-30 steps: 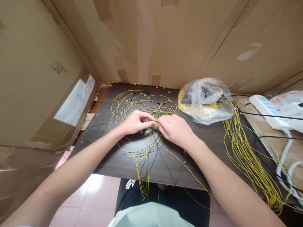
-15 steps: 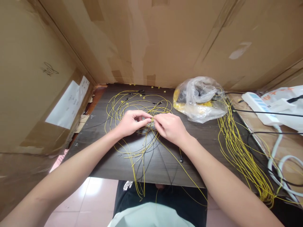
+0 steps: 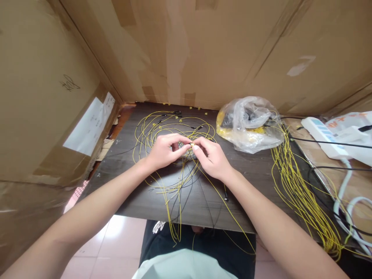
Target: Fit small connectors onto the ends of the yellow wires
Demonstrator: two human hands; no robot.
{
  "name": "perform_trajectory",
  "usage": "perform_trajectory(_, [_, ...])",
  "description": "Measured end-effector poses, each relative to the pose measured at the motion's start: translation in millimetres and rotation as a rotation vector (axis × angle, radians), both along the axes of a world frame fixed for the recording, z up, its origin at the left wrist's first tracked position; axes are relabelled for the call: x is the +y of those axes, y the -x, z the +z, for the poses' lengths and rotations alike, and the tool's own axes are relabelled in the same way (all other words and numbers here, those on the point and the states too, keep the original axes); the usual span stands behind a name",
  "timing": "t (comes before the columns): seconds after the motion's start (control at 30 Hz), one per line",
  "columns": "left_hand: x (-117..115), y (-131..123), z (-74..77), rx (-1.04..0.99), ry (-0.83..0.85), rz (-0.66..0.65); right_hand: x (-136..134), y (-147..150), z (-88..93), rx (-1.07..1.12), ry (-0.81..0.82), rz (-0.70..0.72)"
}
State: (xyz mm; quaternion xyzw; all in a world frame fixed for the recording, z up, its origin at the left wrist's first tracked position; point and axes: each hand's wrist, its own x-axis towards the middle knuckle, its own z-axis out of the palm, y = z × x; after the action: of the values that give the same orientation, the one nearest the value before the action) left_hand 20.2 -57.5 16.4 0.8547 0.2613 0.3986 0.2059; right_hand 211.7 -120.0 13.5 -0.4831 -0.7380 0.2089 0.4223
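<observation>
Brown cardboard [image 3: 168, 54] walls in a dark table [image 3: 113, 197] at the back and on the left, where a white paper sheet [image 3: 87, 130] is fixed to it. Thin yellow wires [image 3: 181, 182] lie in tangled loops mid-table, crowding the space under both hands, with some trailing over the front edge. Just above this tangle, the left hand [image 3: 165, 151] and right hand [image 3: 213, 158] meet, thumbs and forefingers narrowed to a pinch on a small yellow piece [image 3: 192, 144]; the fingertips hide its exact shape. Yellow bits [image 3: 180, 120] are scattered among the loops and along the back edge. At the right, a long wire bundle [image 3: 302, 193] lies near a white power strip [image 3: 319, 131], which a black cable [image 3: 360, 145] crosses. A crumpled clear plastic bag [image 3: 251, 126] sits towards the back right, with dark and yellow things inside, blurred by the plastic. Beyond the strip is a white bag [image 3: 348, 119] with orange marks; its contents cannot be made out.
</observation>
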Motion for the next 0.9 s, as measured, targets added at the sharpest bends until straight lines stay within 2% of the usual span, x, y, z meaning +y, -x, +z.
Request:
perform_trajectory(0.2, [-5, 1, -0.2, -0.051, -0.215, -0.037, -4, 9, -0.2, 0.195, 0.143, 0.068])
perform_trajectory(0.5, [-5, 4, 2.9, -0.024, -0.29, -0.088, -2, 11, -9.7, 0.345, 0.245, 0.123])
perform_trajectory(0.67, [-7, 5, 3.7, -0.012, -0.208, -0.081, -2, 12, -5.7, 0.459, 0.372, 0.177])
perform_trajectory(0.8, [-5, 1, -0.2, 0.016, -0.055, -0.025, -1, 6, -3.8, 0.196, 0.241, 0.094])
perform_trajectory(0.9, [0, -1, -1.9, 0.043, 0.217, 0.002, 0, 2, -4.0, 0.001, 0.127, -0.018])
